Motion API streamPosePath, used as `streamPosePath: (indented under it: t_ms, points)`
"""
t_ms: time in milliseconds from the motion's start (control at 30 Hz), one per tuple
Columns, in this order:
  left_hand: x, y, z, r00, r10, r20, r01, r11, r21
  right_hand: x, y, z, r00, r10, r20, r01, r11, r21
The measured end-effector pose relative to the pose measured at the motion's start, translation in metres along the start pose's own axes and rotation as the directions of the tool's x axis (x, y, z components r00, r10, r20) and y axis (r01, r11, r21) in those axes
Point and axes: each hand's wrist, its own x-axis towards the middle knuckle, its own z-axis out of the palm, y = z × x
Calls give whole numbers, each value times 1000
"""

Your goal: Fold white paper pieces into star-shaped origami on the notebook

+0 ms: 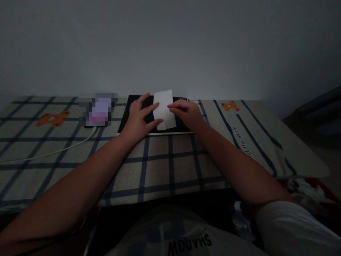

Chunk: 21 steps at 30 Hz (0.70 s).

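Paper, a small white rectangle [163, 97] with faint creases and a stepped lower edge, lies between the fingertips of two bare hands. Left hand [137, 119] has its fingers spread wide; index fingertip and thumb tip rest on the sheet's left part, the thumb lower and nearer the body, while the other fingers reach out to the left, clear of it. Right hand [190, 112] has thumb and index finger brought together in a pinch at the sheet's right edge, about level with the left index fingertip; its remaining fingers are curled and partly hidden.

Beneath the fingers and the paper is a flat, black, rectangular thing [150, 116] with a pale near edge, showing in the gap between left thumb and index finger. All of this lies on a beige cloth with dark blue checks [157, 165], which spreads out on both sides of the fingers. Well to the left of the left fingers lies a phone-like slab, blurred into blocks [99, 110], with a thin white cable [66, 146] running from its near end. Farther left is an orange bear print [53, 119]; a second orange bear [230, 106] sits to the right of the right fingers. Beyond the fingertips rises a plain grey wall [170, 46].
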Motion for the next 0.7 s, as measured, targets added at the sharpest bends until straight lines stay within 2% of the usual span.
streamPosePath:
  t_ms: [100, 200, 367, 567, 700]
  points:
    - [2, 3, -2, 997, 21, 81, -21, 1000, -1, 0, -3, 0, 999, 36, 31, -38, 998, 47]
    - [3, 12, -5, 992, -8, 126, 12, 1000, -28, 0, -5, 1, 995, 63, 75, -69, 994, 85]
    - [4, 21, -10, 994, -65, 85, 71, 995, -69, -1, -3, 0, 986, 132, 101, -135, 990, 28]
    - [3, 23, -10, 986, -153, 73, 164, 968, -187, 1, -1, -4, 996, 14, 84, -5, 994, -108]
    - [2, 25, -8, 969, -228, 92, 246, 916, -317, 1, -4, -1, 991, 89, 103, -82, 994, -74]
